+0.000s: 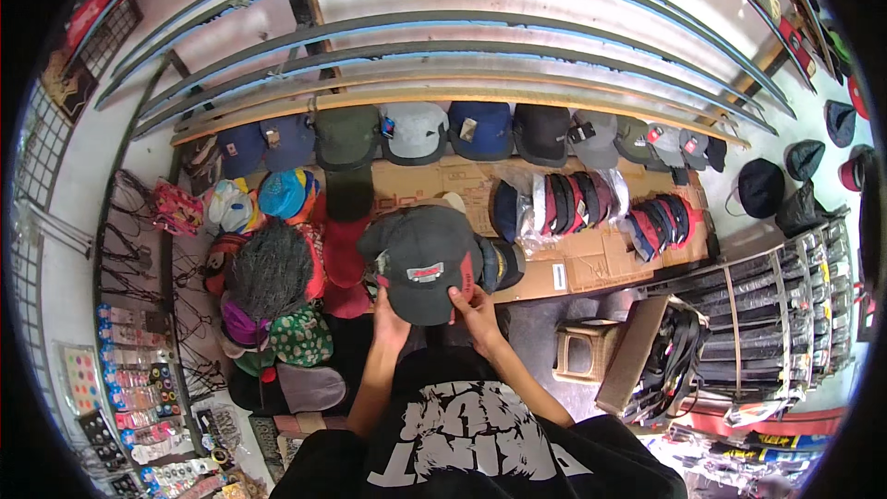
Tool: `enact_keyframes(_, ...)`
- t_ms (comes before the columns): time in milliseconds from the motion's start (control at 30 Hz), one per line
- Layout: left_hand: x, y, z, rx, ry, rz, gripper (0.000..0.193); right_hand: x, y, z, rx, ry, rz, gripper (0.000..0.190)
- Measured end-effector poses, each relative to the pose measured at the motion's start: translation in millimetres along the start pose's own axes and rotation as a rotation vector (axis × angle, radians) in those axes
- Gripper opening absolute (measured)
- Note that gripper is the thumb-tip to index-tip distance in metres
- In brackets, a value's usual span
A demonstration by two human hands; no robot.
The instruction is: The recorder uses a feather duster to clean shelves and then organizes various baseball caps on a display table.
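A dark grey baseball cap [431, 249] with a red-and-white front patch and a red side panel is held between both hands, its brim towards me. My left hand [390, 322] grips the brim's left edge; my right hand [476, 317] holds the right edge, thumb on top. Behind and beside the held cap are more caps, partly hidden, among them a dark one with a yellow mark [509, 265]. Red caps [344, 256] lie just to the left. Farther right, a row of nested caps [578, 201] in clear plastic rests on the cardboard-covered table [596, 267].
Caps hang in a row below a wooden rail [485, 95]. Colourful hats surround a dark, stringy bundle [271, 270] at left. A beige plastic stool [581, 352] and a cardboard box [634, 353] stand at right, near a rack of plastic-wrapped goods [755, 319]. Small carded accessories [142, 388] hang lower left.
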State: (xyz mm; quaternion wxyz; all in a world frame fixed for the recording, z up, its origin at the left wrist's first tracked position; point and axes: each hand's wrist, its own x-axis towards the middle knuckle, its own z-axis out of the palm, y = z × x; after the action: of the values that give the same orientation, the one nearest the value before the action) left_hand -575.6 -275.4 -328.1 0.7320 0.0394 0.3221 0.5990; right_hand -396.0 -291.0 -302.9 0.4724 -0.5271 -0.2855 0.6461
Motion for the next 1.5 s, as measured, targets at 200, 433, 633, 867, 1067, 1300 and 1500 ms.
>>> enact_keyframes(200, -13.0, -0.7, -34.7, 0.054, 0.029, 0.126, 0.041, -6.4, 6.6, 3.5, -0.015, 0.015, -0.05, 0.05)
enact_keyframes(433, -20.5, -16.2, -21.3, 0.318, 0.042, 0.188, 0.011, 0.3, -0.3, -45.5, -0.14, 0.061, 0.025, 0.047)
enact_keyframes(633, -6.5, -63.1, -16.8, 0.72, 0.017, 0.329, 0.023, -13.9, -22.5, -110.9, -0.217, 0.143, 0.104, 0.05)
enact_keyframes(867, 29.0, -91.1, -39.3, 0.428, 0.168, 0.002, 0.044, -39.3, -77.0, -166.0, 0.178, 0.198, -0.035, 0.047)
enact_keyframes(1067, 39.9, -106.4, -17.8, 0.278, 0.109, -0.045, 0.034, -17.3, -42.4, -264.0, 0.861, -0.023, -0.046, 0.042)
enact_keyframes(1300, 30.0, -180.6, 28.6, 0.454, 0.048, -0.093, 0.023, 5.0, -28.5, -210.6, 0.102, 0.298, 0.105, 0.012)
enact_keyframes(1500, 14.8, -231.2, 72.5, 0.188, 0.0, -0.119, 0.024, 15.9, -27.4, -272.0, 0.05, 0.264, 0.14, 0.015)
